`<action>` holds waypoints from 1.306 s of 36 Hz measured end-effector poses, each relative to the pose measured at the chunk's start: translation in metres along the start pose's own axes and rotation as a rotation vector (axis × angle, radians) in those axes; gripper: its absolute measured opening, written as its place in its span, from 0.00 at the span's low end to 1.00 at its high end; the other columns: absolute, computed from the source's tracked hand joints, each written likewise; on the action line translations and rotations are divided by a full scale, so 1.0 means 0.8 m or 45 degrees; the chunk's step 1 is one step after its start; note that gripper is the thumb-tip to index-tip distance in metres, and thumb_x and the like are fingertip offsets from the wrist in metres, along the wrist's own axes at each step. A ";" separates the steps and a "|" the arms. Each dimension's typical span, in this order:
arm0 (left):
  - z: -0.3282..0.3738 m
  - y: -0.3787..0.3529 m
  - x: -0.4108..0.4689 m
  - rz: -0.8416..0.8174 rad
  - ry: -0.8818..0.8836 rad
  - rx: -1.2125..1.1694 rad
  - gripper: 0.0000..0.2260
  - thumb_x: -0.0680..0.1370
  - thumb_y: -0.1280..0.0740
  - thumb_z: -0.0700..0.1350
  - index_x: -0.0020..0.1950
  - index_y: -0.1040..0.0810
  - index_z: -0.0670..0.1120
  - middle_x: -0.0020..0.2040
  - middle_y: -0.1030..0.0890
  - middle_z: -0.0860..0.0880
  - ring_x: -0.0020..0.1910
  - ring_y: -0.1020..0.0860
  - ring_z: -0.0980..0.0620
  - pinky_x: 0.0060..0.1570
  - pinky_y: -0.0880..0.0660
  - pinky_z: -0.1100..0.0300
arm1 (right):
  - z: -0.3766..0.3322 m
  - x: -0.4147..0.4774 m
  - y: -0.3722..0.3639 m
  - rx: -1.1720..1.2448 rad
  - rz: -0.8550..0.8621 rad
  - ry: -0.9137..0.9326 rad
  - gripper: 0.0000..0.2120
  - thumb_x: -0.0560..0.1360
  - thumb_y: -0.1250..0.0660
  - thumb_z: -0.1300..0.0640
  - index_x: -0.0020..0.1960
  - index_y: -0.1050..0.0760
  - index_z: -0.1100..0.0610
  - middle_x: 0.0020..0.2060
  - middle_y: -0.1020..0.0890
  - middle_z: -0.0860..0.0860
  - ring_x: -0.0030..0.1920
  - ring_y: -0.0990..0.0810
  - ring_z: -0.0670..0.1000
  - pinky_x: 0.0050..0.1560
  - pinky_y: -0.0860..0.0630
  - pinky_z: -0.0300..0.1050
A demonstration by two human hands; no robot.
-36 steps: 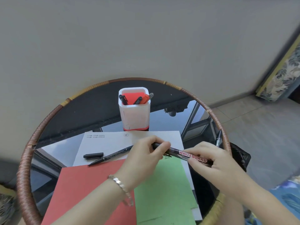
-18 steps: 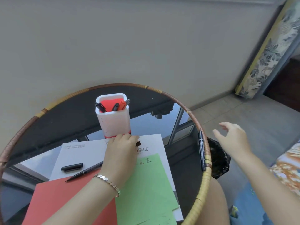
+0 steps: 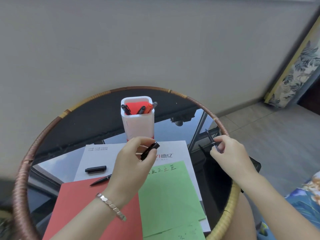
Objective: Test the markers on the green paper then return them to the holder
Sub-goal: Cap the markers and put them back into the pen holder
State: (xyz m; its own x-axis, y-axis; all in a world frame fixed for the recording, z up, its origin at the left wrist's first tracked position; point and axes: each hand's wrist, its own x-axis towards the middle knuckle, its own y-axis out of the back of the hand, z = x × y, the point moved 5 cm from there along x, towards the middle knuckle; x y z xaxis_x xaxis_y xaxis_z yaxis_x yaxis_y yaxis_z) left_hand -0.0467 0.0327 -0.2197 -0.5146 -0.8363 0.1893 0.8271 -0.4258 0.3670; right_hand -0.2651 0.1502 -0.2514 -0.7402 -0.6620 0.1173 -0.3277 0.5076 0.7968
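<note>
Green paper (image 3: 169, 187), laid flat at near right of glass table (image 3: 21, 172) with rattan rim, beside a red sheet (image 3: 86, 205) and over a white printed sheet (image 3: 103, 153); marked along its top edge with a row of black test strokes (image 3: 162, 170). White holder (image 3: 138, 125), stood upright beyond the sheets, stocked with several markers. Left grip (image 3: 131, 163), raised above the white printed sheet just before the holder, pinched on a short black piece (image 3: 150, 151); cap or marker end not told apart. Right grip (image 3: 230, 156), spread and empty half a second earlier, since closed in a pinch on a dark marker (image 3: 210, 138) at the table's right rim. Whiteboard marker shared by both a second earlier no longer identified. Loose black cap (image 3: 95, 169) and uncapped pen (image 3: 100, 181) left on the sheets to the left. Judged: one test finished, next marker taken up, uncapping and a further stroke due; returns to the holder outstanding.
</note>
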 end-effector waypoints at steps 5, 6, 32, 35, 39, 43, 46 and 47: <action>-0.010 0.010 -0.007 -0.035 0.224 -0.266 0.09 0.73 0.32 0.37 0.44 0.19 0.50 0.40 0.17 0.57 0.40 0.20 0.59 0.46 0.22 0.58 | -0.058 -0.025 0.004 0.322 -0.126 0.329 0.11 0.75 0.37 0.61 0.55 0.25 0.51 0.40 0.26 0.48 0.41 0.24 0.48 0.44 0.25 0.38; -0.012 0.011 -0.008 -0.047 0.268 -0.336 0.09 0.73 0.32 0.36 0.45 0.19 0.50 0.41 0.16 0.56 0.41 0.20 0.58 0.47 0.23 0.59 | -0.071 -0.031 0.007 0.345 -0.132 0.418 0.10 0.75 0.37 0.61 0.54 0.25 0.51 0.40 0.26 0.47 0.41 0.25 0.47 0.43 0.28 0.33; -0.009 0.025 -0.030 -0.156 0.408 -0.864 0.08 0.68 0.32 0.40 0.39 0.15 0.51 0.37 0.17 0.56 0.38 0.21 0.61 0.38 0.24 0.68 | -0.126 -0.074 0.009 0.298 -0.208 0.817 0.04 0.67 0.37 0.45 0.42 0.30 0.40 0.42 0.25 0.45 0.36 0.25 0.45 0.36 0.30 0.29; -0.010 0.024 -0.029 -0.164 0.411 -0.822 0.08 0.70 0.32 0.38 0.39 0.15 0.49 0.37 0.17 0.55 0.38 0.21 0.60 0.38 0.24 0.68 | -0.126 -0.074 0.009 0.257 -0.211 0.842 0.04 0.68 0.38 0.45 0.43 0.30 0.41 0.41 0.26 0.44 0.35 0.26 0.44 0.36 0.32 0.28; -0.012 0.019 -0.029 -0.226 0.397 -0.653 0.06 0.67 0.29 0.43 0.42 0.15 0.50 0.37 0.17 0.51 0.37 0.22 0.58 0.41 0.24 0.66 | -0.124 -0.075 0.008 0.207 -0.247 0.885 0.04 0.69 0.37 0.46 0.43 0.28 0.43 0.40 0.25 0.41 0.36 0.26 0.43 0.36 0.30 0.30; -0.015 0.015 -0.030 -0.258 0.426 -0.591 0.06 0.69 0.28 0.35 0.37 0.16 0.46 0.32 0.18 0.51 0.31 0.24 0.57 0.34 0.26 0.68 | -0.125 -0.076 0.004 0.217 -0.290 0.921 0.05 0.68 0.34 0.46 0.43 0.25 0.44 0.40 0.23 0.40 0.39 0.23 0.40 0.37 0.27 0.33; -0.011 0.013 -0.029 -0.256 0.406 -0.572 0.05 0.67 0.27 0.33 0.37 0.18 0.42 0.28 0.20 0.50 0.27 0.25 0.56 0.31 0.27 0.68 | -0.128 -0.077 -0.001 0.249 -0.286 0.959 0.06 0.68 0.33 0.47 0.44 0.22 0.47 0.39 0.22 0.38 0.40 0.22 0.40 0.37 0.24 0.39; -0.009 0.014 -0.028 -0.248 0.390 -0.575 0.05 0.67 0.27 0.33 0.37 0.18 0.41 0.27 0.20 0.49 0.26 0.25 0.56 0.30 0.27 0.68 | -0.130 -0.077 -0.002 0.251 -0.272 0.975 0.07 0.69 0.33 0.47 0.44 0.21 0.49 0.39 0.21 0.39 0.39 0.22 0.40 0.37 0.23 0.40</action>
State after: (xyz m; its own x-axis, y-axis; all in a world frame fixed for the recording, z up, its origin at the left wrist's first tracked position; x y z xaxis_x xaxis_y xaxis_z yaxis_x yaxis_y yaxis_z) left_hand -0.0245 0.0440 -0.2260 -0.6335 -0.7610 -0.1396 0.7729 -0.6308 -0.0691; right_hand -0.1579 0.1327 -0.1985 -0.0670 -0.9124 0.4039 -0.5666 0.3680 0.7373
